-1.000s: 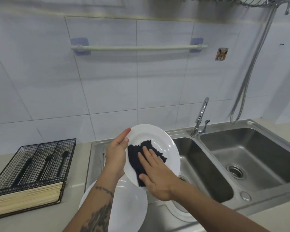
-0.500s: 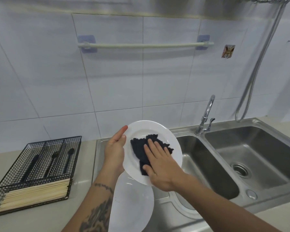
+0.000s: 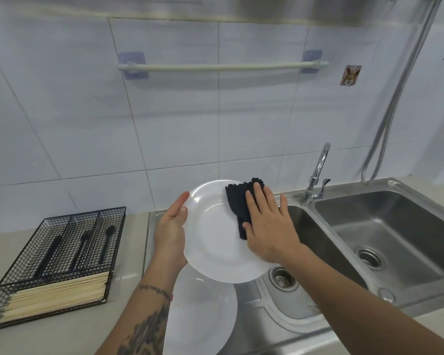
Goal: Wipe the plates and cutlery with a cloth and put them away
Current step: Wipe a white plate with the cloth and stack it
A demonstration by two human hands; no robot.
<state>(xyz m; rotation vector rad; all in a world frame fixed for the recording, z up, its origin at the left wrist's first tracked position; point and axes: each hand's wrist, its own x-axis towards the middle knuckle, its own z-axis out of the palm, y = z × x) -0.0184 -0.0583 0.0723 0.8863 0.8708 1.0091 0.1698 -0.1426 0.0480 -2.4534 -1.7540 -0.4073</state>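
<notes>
My left hand (image 3: 171, 233) holds a white plate (image 3: 213, 242) by its left rim, tilted up above the sink's drainboard. My right hand (image 3: 267, 226) lies flat with straight fingers on a dark cloth (image 3: 237, 201), pressing it against the plate's upper right part. A second white plate (image 3: 203, 319) lies on the drainboard below the first. Black-handled cutlery (image 3: 85, 245) lies in the compartments of a black wire basket (image 3: 16, 272) on the counter at the left.
A double steel sink (image 3: 395, 234) with a tap (image 3: 317, 175) fills the right side. Pale chopsticks (image 3: 54, 298) fill the basket's front compartment. A towel rail (image 3: 221, 66) hangs on the tiled wall, and a shower hose (image 3: 395, 98) runs down at the right.
My right hand has slid the cloth from the plate's middle up to its upper right edge. The plate is now held a little higher and flatter.
</notes>
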